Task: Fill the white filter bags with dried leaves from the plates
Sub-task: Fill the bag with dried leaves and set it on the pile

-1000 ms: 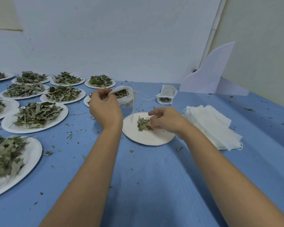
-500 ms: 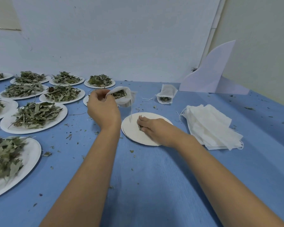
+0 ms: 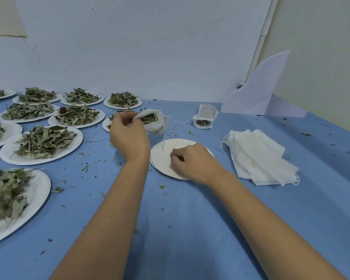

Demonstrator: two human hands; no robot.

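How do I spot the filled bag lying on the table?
Find the white fin-shaped board at the far right of the blue table. Left of its base lies the filled bag, leaves showing at its mouth. Unlike the flat empty stack, it is plump and alone; the other leafy bag is in the left hand.

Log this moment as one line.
left hand: grips open filter bag, leaves inside | right hand: fingers curled on plate, catch hidden | filled bag: lying beyond | spare bags: stacked right
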